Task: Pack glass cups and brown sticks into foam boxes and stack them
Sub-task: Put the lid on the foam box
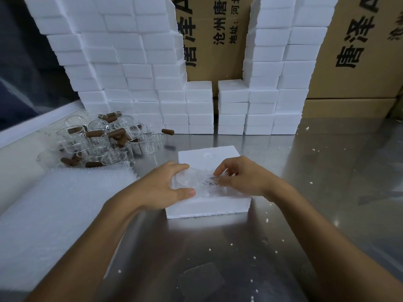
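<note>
Head view | foam box [209, 205] holds wrapped glass cup [196, 182] | left hand [161, 188] grips cup | right hand [239, 177] pinches wrap

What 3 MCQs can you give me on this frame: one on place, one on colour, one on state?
1. Where does the pile of glass cups lie, seen from the camera?
A. Left of the open foam box
B. Right of it
C. On top of the stacked foam boxes

2. What colour are the sticks among the cups?
A. White
B. Brown
C. Green

3. What is the right hand doing?
A. Lying flat on the table
B. Pinching the clear wrapped item at the box
C. Lifting a cardboard carton

Key: 1 A, the glass cups sit far left of the open foam box. 2 B, the sticks are brown. 3 B, the right hand pinches the clear wrapped item, which the left hand grips too.
</note>
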{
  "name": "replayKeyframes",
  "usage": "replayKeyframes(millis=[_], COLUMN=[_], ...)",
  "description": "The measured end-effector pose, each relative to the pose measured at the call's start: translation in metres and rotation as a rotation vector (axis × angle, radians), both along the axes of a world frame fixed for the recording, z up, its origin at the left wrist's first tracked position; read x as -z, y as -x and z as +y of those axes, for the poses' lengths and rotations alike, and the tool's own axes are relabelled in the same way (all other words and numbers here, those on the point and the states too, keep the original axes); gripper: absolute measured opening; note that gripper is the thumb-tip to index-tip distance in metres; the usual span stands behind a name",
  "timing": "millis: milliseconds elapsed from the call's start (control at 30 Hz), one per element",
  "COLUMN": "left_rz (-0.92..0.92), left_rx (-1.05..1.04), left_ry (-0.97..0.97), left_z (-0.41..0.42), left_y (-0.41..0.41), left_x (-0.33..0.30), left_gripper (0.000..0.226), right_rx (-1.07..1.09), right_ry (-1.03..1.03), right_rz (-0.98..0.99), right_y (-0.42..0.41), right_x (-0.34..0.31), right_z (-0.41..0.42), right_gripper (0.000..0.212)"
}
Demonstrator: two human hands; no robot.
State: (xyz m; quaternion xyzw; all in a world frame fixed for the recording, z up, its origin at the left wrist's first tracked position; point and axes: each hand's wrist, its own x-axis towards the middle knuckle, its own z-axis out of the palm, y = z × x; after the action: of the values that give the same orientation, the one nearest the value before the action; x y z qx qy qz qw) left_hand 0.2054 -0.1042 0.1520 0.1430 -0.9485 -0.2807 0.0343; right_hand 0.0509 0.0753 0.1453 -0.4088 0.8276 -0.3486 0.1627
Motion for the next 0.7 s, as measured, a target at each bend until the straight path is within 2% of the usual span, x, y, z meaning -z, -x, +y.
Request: replayKeyframes(millis=[167, 267, 367, 467, 567, 633, 700], left_rz=[-0.002, 0.012, 0.087, 0.194, 0.206, 0.195, 0.199], left_rx=[0.015, 0.02, -0.05, -0.195, -0.247, -0.238, -0.222], left_ry=[-0.046, -0.089, -0.195, -0.304, -0.46, -0.507, -0.514], left_z=[-0.001, -0.004, -0.005, -0.003, -0.001, -0.001, 0.0], left_y=[-0.001, -0.001, 0.001, 0.008, 0.012, 0.013, 0.014], left_x=[0.001, 0.004, 0.007, 0.013, 0.021, 0.026, 0.028], left_gripper=[0.075, 0.077, 0.087, 0.088, 0.094, 0.099, 0.099], right_rx=[-0.028, -0.024, 0.207, 0.396, 0.358, 0.309, 0.29], right_ry=[-0.046, -0.033, 0.154, 0.279, 0.24, 0.253, 0.298], right_rz=[-0.02, -0.137, -0.106, -0.091, -0.232, -0.354, -0.386], right_y=[0.0, 0.003, 0.013, 0.022, 0.025, 0.024, 0.022], right_x=[-0.007, -0.011, -0.009, -0.001, 0.011, 0.015, 0.015], right_z=[0.003, 0.01, 0.012, 0.012, 0.01, 0.008, 0.006], right_gripper=[0.012, 0.015, 0.012, 0.035, 0.065, 0.069, 0.065])
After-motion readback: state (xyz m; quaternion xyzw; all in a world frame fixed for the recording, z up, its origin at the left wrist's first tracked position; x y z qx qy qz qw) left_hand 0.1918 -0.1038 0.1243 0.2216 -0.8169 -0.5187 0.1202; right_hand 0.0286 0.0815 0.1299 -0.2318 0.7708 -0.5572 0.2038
